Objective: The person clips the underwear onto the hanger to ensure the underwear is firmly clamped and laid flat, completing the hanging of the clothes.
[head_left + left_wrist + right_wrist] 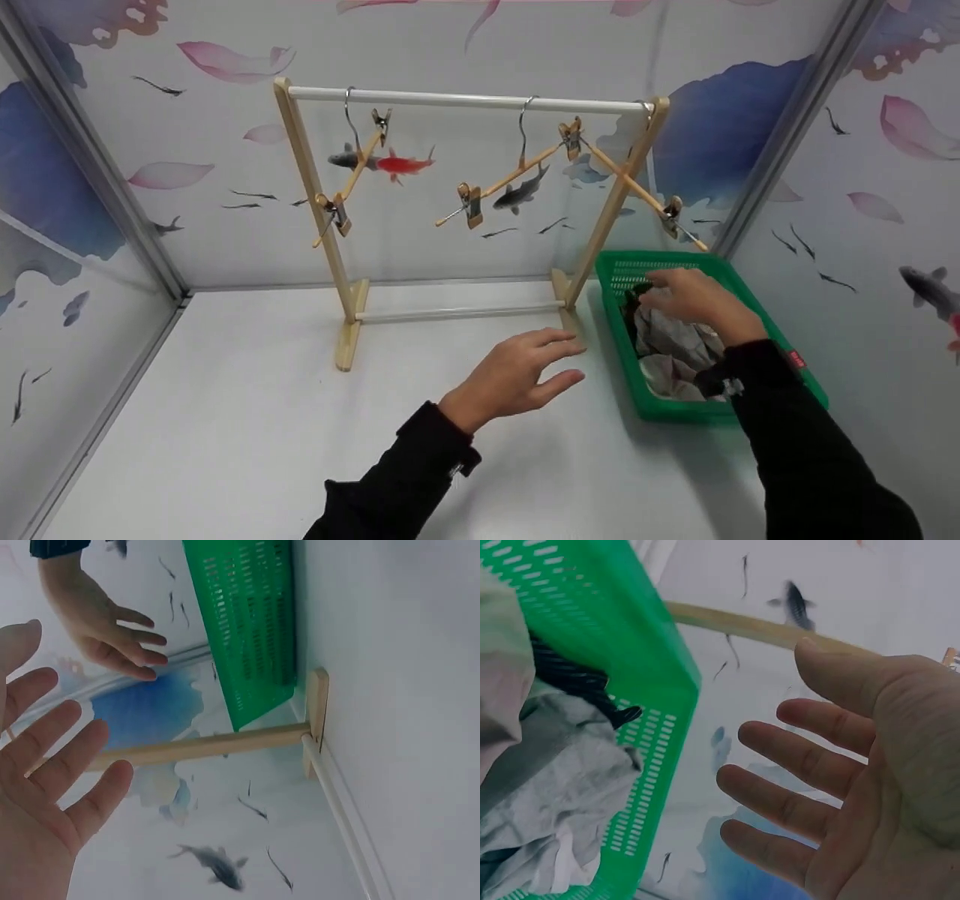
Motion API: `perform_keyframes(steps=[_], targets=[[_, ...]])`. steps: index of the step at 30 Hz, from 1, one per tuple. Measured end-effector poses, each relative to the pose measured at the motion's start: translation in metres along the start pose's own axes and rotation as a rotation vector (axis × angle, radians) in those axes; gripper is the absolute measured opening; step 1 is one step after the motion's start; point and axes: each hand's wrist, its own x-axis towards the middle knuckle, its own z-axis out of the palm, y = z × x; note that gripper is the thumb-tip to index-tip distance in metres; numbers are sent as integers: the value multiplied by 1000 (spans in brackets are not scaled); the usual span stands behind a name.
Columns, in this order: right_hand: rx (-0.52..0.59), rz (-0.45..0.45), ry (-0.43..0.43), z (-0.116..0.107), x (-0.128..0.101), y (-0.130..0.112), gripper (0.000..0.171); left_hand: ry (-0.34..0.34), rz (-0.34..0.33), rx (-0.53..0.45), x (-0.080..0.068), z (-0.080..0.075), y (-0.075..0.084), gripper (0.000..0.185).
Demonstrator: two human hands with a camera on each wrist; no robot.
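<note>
Fingers of right hand (694, 298) spread above basket (780, 345).

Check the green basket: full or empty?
Not empty. The green basket holds crumpled grey cloth and a dark piece. The right hand hovers above it, fingers straight, gripping nothing.

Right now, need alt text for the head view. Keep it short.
A person's right hand reaches, fingers relaxed, over a green basket of crumpled grey cloth, while the left hand hovers open above the white table. Behind stands a wooden rack with three clip hangers on its white rail.
</note>
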Motion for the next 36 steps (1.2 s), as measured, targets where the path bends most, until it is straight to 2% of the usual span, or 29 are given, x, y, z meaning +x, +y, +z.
perform_keyframes(steps=[4, 8, 14, 16, 19, 21, 23, 26, 28, 30, 34, 36], targets=[[10, 115, -43, -4, 11, 19, 77, -86, -62, -40, 22, 13, 4, 39], [68, 210, -85, 1, 21, 36, 82, -159, -141, -99, 37, 29, 9, 43], [126, 210, -108, 19, 32, 47, 73, -223, -169, -112, 48, 48, 12, 45], [111, 208, -94, 23, 34, 47, 71, -242, -185, -104, 51, 52, 13, 46], [70, 208, -66, 30, 35, 48, 59, -258, -216, -82, 56, 60, 15, 45], [47, 217, -79, 35, 34, 48, 57, -267, -232, -58, 59, 67, 17, 45], [32, 235, -124, 39, 33, 48, 58, -272, -238, -28, 61, 73, 18, 44], [21, 275, -200, 45, 31, 50, 75, -276, -252, -6, 62, 81, 20, 45], [19, 291, -218, 49, 30, 51, 75, -277, -270, -3, 61, 85, 21, 46], [10, 292, -218, 52, 29, 53, 64, -277, -295, -13, 60, 89, 21, 49], [7, 288, -211, 55, 26, 59, 18, -283, -331, -43, 58, 97, 19, 53], [-3, 288, -202, 54, 25, 62, 15, -288, -334, -49, 59, 101, 18, 54]])
